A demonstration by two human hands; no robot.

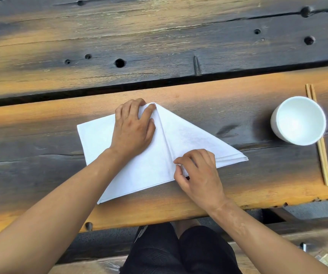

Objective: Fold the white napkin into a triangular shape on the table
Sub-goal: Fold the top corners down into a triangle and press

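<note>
In the head view, the white cloth napkin (155, 165) is lying on the near plank of the dark, weathered wooden bench (198, 99), partly folded: a flap at its 3 o'clock side is already turned over into a sloping panel ending in a layered point, while the 9 o'clock side is still showing a squared corner. The left hand (132, 128) is resting over the upper middle of the cloth, its fingers curling round the peak at 12 o'clock and pinning it. The right hand (197, 171) is pinching the folded edge near the centre crease at about 5 o'clock, fingers curled on the fabric. The main risk is the peak slipping if the left hand is easing off while the right is tugging, which would be skewing the crease and leaving the triangle lopsided. The stacked layers at the 3 o'clock point could also be fanning apart under a sideways pull. A white round ceramic cup (298, 120) and a pair of pale wooden chopsticks (320, 147) are sitting near the napkin's 3 o'clock tip, so a sweeping flap or elbow could be knocking them.
</note>
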